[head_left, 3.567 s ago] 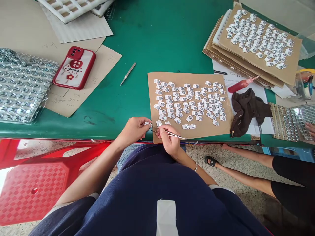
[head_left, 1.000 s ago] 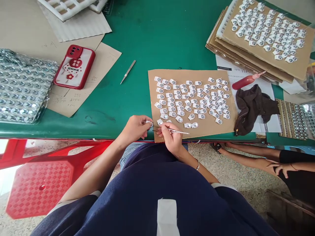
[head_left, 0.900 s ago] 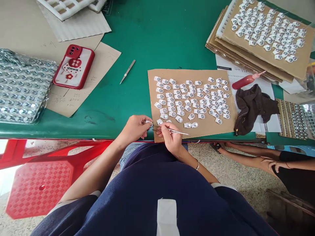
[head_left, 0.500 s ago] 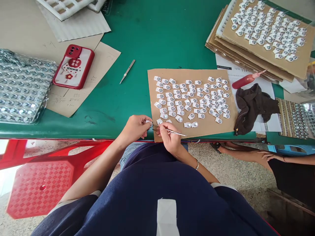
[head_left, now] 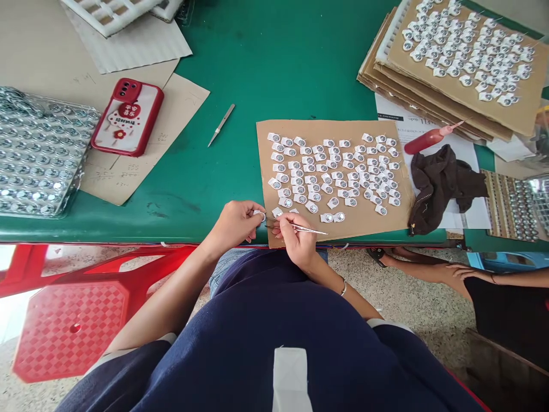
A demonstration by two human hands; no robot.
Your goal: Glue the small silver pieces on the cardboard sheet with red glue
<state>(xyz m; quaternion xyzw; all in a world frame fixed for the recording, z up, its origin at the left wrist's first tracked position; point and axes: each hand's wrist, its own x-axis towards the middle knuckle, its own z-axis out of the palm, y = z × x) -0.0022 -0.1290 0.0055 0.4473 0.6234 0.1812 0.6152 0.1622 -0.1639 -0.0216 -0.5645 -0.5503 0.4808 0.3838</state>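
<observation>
Between the thumb and finger of my left hand (head_left: 235, 225) is a small round silver piece with a white tab (head_left: 259, 214), partly hidden by the fingers. My right hand (head_left: 297, 239) is closed around a pair of metal tweezers (head_left: 309, 230). The tips of the tweezers point left, close to the piece in my left hand. Under and beyond my right hand lies a brown cardboard sheet (head_left: 364, 226) bearing many similar round pieces with white tabs (head_left: 334, 202). Its near edge reaches the table's front edge.
On the green table (head_left: 274, 63) lie another pair of tweezers (head_left: 222, 125), a red-cased phone (head_left: 127, 117) and a tray of silver discs (head_left: 38, 154). To the right are stacked cardboard sheets (head_left: 373, 77), a red squeeze bottle (head_left: 425, 141) and dark cloth (head_left: 441, 183). Another person's legs (head_left: 429, 269) show below.
The tweezers in my right hand have shifted very slightly, their rear end a little farther right. My left hand keeps its place with the small piece.
</observation>
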